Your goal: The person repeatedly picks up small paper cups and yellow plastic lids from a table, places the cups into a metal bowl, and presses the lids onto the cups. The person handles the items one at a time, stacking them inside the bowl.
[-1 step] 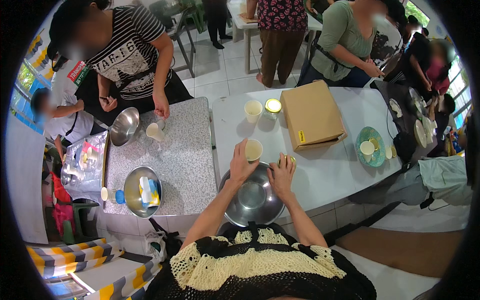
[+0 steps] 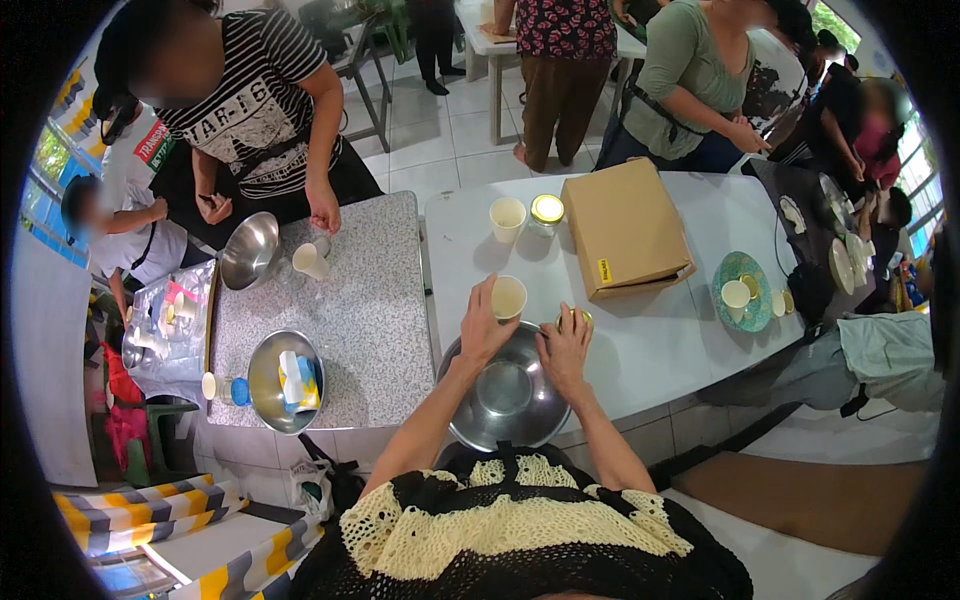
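Note:
My left hand [image 2: 481,328] is wrapped round the left side of an upright pale paper cup [image 2: 510,299]. My right hand [image 2: 565,348] grips a gold-lidded jar [image 2: 586,319] from above; fingers cover most of it, and its body is hidden. Between my forearms, close to my body, lies a wide stainless steel bowl [image 2: 503,392] with nothing seen in it. Beyond my hands, a second paper cup [image 2: 507,219] stands beside a clear glass jar [image 2: 545,216] with a gold lid.
A closed cardboard box [image 2: 630,230] sits right of the jar on the white table [image 2: 670,345]. Farther right is a green patterned plate [image 2: 722,290] bearing cups. On the speckled table at left are steel bowls [image 2: 250,252], one holding a packet [image 2: 298,382]. A person in stripes [image 2: 270,60] stands there.

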Motion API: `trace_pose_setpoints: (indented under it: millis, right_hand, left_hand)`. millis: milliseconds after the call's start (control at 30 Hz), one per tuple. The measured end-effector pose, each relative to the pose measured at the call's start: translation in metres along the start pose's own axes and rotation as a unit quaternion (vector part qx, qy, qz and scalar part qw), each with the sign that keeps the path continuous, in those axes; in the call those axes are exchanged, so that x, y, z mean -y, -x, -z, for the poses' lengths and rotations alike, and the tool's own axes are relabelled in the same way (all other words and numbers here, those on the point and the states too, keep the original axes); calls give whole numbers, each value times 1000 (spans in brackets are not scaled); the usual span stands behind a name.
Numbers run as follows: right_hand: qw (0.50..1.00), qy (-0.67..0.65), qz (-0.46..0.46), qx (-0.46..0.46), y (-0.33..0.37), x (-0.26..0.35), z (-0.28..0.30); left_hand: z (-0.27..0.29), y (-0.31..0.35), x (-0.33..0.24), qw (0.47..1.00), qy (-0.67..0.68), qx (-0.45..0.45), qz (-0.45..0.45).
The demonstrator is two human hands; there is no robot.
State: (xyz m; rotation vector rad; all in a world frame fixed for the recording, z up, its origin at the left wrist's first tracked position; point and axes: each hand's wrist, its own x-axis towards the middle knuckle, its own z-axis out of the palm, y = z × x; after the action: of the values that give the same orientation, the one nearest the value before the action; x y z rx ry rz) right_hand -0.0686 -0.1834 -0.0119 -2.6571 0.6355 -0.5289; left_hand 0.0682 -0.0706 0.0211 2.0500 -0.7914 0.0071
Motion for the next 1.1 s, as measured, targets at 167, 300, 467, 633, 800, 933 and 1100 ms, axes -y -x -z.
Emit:
trace_pose_setpoints:
  millis: [167, 300, 467, 633, 800, 933, 1100]
  right_hand:
    - [997, -16, -71, -32, -7, -21, -1]
    - [986, -54, -160, 8, -20, -31, 14]
    - [981, -112, -137, 80, -31, -31, 12]
    - [978, -140, -117, 106, -43, -26, -1]
    - [981, -126, -104, 103, -52, -16, -11]
    - [983, -123, -101, 89, -49, -15, -13]
    - [992, -102, -73, 19, -40, -15, -22]
  left_hand:
    - [0, -3, 0, 999, -4, 32, 38]
    - [-1, -1, 2, 997, 10, 38, 65]
    - [-2, 0, 5, 997, 19, 41, 70]
    - [-2, 1, 2, 996, 10, 48, 68]
    - [-2, 2, 5, 998, 12, 44, 51]
    - [-5, 2, 4, 998, 15, 33, 56]
    - [-8, 1, 3, 998, 14, 31, 58]
